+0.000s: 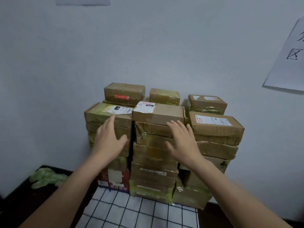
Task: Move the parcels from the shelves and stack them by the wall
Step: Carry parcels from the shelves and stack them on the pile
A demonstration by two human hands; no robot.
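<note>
Several brown cardboard parcels stand stacked in columns against the pale wall [148, 46]. The top parcel of the middle column [166, 112] carries a white label and sits slightly askew. The left column's top parcel [98, 115] has a label too, and so does the right column's [218, 125]. Three smaller parcels sit on a back row, the left one [125, 92] with a red sticker. My left hand [109, 139] hovers open in front of the left column. My right hand [182, 142] is open before the middle column. Neither hand holds anything.
A white cloth with a dark grid [139, 213] lies in front of the stack on a dark surface [19, 201]. Crumpled green wrap [46, 177] sits at the lower left. A paper sign [289, 60] hangs on the wall at right.
</note>
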